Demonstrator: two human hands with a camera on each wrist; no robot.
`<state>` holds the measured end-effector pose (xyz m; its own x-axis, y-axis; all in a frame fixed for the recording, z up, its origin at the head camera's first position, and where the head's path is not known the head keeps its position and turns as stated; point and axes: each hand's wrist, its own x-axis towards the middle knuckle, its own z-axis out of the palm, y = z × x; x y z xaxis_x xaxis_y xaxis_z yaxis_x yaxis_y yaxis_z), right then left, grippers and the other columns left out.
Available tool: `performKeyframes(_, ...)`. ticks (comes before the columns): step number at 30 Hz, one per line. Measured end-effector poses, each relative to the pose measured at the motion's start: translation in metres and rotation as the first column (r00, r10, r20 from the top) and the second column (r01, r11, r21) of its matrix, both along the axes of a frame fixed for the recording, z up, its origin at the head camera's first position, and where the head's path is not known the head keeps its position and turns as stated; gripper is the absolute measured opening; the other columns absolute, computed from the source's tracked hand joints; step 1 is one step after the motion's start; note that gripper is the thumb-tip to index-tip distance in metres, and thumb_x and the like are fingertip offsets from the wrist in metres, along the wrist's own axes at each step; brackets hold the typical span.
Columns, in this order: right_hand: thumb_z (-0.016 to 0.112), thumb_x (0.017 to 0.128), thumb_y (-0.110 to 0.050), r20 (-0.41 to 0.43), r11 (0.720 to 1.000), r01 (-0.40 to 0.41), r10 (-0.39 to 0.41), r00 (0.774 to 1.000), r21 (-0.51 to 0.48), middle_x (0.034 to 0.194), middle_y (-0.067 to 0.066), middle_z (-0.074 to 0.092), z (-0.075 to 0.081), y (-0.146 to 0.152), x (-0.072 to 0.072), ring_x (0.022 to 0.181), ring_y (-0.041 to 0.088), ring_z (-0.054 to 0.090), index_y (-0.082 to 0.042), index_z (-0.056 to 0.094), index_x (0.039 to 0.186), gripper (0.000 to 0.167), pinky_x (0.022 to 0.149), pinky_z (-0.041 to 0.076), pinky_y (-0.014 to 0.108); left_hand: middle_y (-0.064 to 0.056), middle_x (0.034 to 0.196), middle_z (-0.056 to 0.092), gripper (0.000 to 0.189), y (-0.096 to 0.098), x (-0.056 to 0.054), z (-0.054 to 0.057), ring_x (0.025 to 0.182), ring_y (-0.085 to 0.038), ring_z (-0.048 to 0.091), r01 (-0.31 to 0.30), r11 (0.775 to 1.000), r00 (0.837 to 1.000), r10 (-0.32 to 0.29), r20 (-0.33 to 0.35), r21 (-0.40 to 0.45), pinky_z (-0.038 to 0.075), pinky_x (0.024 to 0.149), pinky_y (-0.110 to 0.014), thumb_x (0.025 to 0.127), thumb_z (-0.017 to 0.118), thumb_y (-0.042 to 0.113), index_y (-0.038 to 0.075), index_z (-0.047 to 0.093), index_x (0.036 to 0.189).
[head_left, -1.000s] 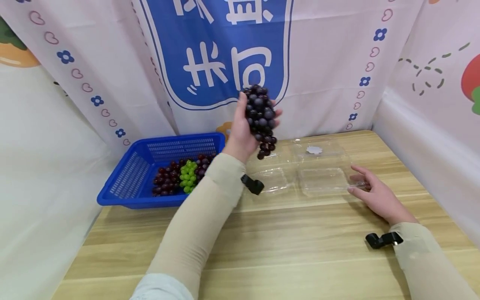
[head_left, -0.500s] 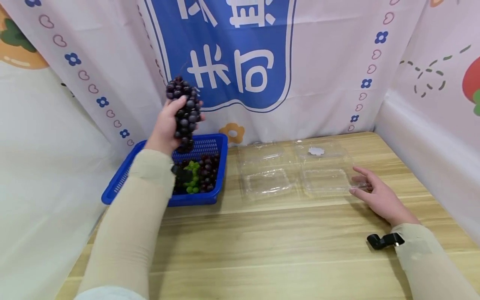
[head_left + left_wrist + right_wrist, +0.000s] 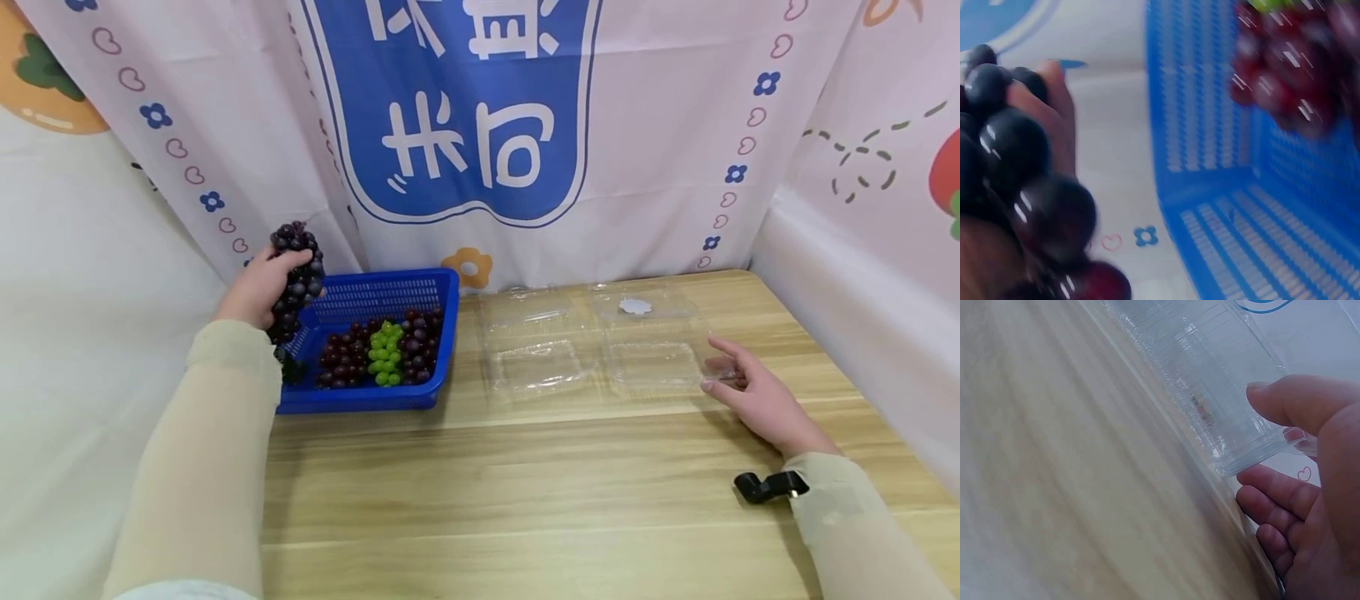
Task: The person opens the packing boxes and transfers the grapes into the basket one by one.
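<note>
My left hand grips a bunch of dark grapes above the left end of a blue plastic basket. Inside the basket lie a bunch of green grapes, red grapes to its left and dark purple grapes to its right. In the left wrist view the held grapes hide much of the hand. At the right edge of a clear plastic clamshell box is my right hand. Its fingers are relaxed, and the thumb stands apart from them in the right wrist view.
A second clear clamshell box lies between the basket and the first one, lid folded back. A white label shows on the right box's lid. Behind the wooden table hangs a printed cloth.
My left hand has carried the dark grapes leftward from above the left box, then down over the basket's left end. The right hand has stayed at the right box.
</note>
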<state>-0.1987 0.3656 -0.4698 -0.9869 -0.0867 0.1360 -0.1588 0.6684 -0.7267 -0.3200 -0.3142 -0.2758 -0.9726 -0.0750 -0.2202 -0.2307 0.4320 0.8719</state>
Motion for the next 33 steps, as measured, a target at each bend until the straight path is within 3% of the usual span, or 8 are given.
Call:
performKeyframes(3, 0.066, 0.1, -0.034, -0.004, 1.0, -0.016, 0.016, 1.0, -0.003, 0.14, 0.022, 0.054, -0.001, -0.001, 0.001, 0.116, 0.032, 0.054, -0.018, 0.025, 0.162, 0.076, 0.086, 0.042, 0.027, -0.01, 0.165, -0.023, 0.109, -0.009, 0.0, -0.011, 0.149, -0.048, -0.007, 0.034, 0.982, 0.998, -0.025, 0.05, -0.185, 0.016, 0.109, -0.075, 0.091, 0.052, 0.074, 0.028, -0.022, 0.157)
performKeyframes(8, 0.065, 0.1, -0.035, 0.006, 1.0, -0.017, 0.017, 1.0, -0.009, 0.141, 0.021, 0.054, 0.0, -0.001, 0.001, 0.118, 0.033, 0.055, -0.019, 0.024, 0.163, 0.077, 0.088, 0.042, 0.029, -0.025, 0.164, -0.013, 0.107, -0.014, -0.006, -0.025, 0.147, -0.054, -0.001, 0.062, 0.925, 0.997, -0.043, 0.058, -0.375, 0.018, 0.112, -0.071, 0.096, 0.05, 0.067, 0.01, -0.016, 0.16)
performKeyframes(12, 0.065, 0.1, -0.036, 0.007, 1.0, -0.006, 0.006, 1.0, -0.013, 0.141, 0.019, 0.054, 0.001, -0.001, 0.0, 0.117, 0.031, 0.054, -0.019, 0.024, 0.162, 0.076, 0.088, 0.042, 0.028, -0.034, 0.162, 0.001, 0.102, -0.015, -0.01, -0.029, 0.145, -0.058, 0.008, 0.08, 0.852, 0.996, -0.046, 0.078, -0.517, 0.02, 0.112, -0.07, 0.098, 0.05, 0.06, 0.001, -0.004, 0.16)
performKeyframes(15, 0.065, 0.1, -0.036, 0.007, 1.0, 0.001, -0.001, 1.0, -0.011, 0.141, 0.019, 0.054, 0.0, 0.0, -0.001, 0.117, 0.03, 0.054, -0.02, 0.025, 0.162, 0.076, 0.087, 0.042, 0.026, -0.038, 0.159, 0.007, 0.099, -0.015, -0.011, -0.029, 0.142, -0.06, 0.013, 0.144, 0.798, 0.988, -0.08, 0.134, -0.585, 0.022, 0.111, -0.07, 0.099, 0.051, 0.056, -0.005, 0.001, 0.159)
performKeyframes(20, 0.065, 0.101, -0.035, 0.007, 1.0, -0.008, 0.008, 1.0, -0.01, 0.141, 0.02, 0.054, 0.001, 0.0, -0.001, 0.118, 0.033, 0.054, -0.02, 0.024, 0.163, 0.076, 0.089, 0.041, 0.034, -0.039, 0.158, 0.007, 0.098, -0.017, -0.011, -0.03, 0.141, -0.061, 0.011, 0.249, 0.752, 0.964, -0.13, 0.234, -0.61, 0.022, 0.111, -0.07, 0.1, 0.05, 0.054, -0.008, 0.002, 0.158)
performKeyframes(26, 0.064, 0.101, -0.036, 0.024, 1.0, -0.001, 0.001, 1.0, -0.013, 0.142, 0.02, 0.053, 0.0, 0.001, -0.002, 0.12, 0.034, 0.053, -0.021, 0.023, 0.163, 0.076, 0.093, 0.04, 0.045, -0.039, 0.158, -0.001, 0.099, -0.021, -0.014, -0.038, 0.142, -0.061, 0.004, 0.334, 0.744, 0.927, -0.147, 0.346, -0.578, 0.019, 0.113, -0.068, 0.1, 0.052, 0.05, -0.011, -0.003, 0.156)
performKeyframes(30, 0.064, 0.101, -0.035, 0.028, 1.0, 0.001, -0.001, 1.0, -0.009, 0.142, 0.019, 0.053, -0.001, 0.001, -0.002, 0.119, 0.033, 0.053, -0.02, 0.023, 0.163, 0.076, 0.092, 0.04, 0.041, -0.041, 0.157, 0.005, 0.09, -0.02, -0.016, -0.042, 0.142, -0.06, 0.008, 0.403, 0.724, 0.893, -0.176, 0.414, -0.56, 0.021, 0.114, -0.066, 0.103, 0.049, 0.044, -0.015, 0.005, 0.155)
performKeyframes(33, 0.064, 0.101, -0.034, 0.021, 1.0, -0.006, 0.006, 1.0, -0.008, 0.142, 0.02, 0.053, -0.002, 0.002, -0.002, 0.119, 0.032, 0.052, -0.019, 0.023, 0.163, 0.075, 0.089, 0.04, 0.036, -0.042, 0.155, 0.011, 0.085, -0.018, -0.018, -0.044, 0.141, -0.06, 0.013, 0.415, 0.714, 0.89, -0.19, 0.414, -0.564, 0.023, 0.113, -0.065, 0.104, 0.046, 0.043, -0.017, 0.011, 0.153)
